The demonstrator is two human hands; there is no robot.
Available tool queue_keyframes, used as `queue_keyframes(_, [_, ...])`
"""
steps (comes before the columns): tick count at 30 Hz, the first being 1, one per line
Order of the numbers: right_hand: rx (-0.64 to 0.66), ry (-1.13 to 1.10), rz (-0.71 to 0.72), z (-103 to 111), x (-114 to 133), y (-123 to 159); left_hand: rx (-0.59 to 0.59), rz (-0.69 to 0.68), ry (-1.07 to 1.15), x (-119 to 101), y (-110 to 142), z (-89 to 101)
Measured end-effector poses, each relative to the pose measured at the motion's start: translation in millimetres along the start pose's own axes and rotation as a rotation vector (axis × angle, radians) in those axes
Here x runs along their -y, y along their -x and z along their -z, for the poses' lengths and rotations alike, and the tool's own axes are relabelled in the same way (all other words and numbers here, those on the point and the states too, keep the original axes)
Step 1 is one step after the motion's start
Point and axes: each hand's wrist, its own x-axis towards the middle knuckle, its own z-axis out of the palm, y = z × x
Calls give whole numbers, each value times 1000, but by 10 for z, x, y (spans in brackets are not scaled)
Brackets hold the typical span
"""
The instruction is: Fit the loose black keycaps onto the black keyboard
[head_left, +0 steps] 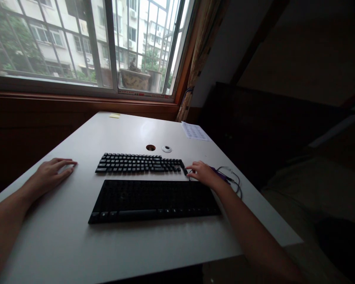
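My left hand (51, 173) rests on the white desk to the left of the keycaps, fingers stretched out and holding nothing. Loose black keycaps (133, 163) lie in rows, laid out like a keyboard. At their right end, my right hand (202, 172) has its thumb and index finger at a tall dark keycap (185, 172); the fingertips appear closed on its right edge. In front of the rows lies a black keyboard (154, 197), its upper area dark and hard to make out. My right forearm passes over its right end.
The white desk (62, 244) carries a cable hole (150, 148), a round white cover (167, 149), a yellow sticky note (114, 116) and a printed sheet (195, 131). Right of my hand are a black cable (239, 181) and a purple object (220, 173). A barred window stands behind.
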Motion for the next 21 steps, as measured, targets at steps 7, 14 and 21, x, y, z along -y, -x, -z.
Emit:
queue_keyframes(7, [30, -9, -2, -13, -35, -38, -5, 19, 5, -37, 1, 14])
queue_keyframes(14, [34, -30, 29, 11, 31, -35, 21, 23, 6, -33, -3, 23])
queue_keyframes(21, [51, -55, 47, 57, 61, -74, -1, 6, 13, 27, 13, -17])
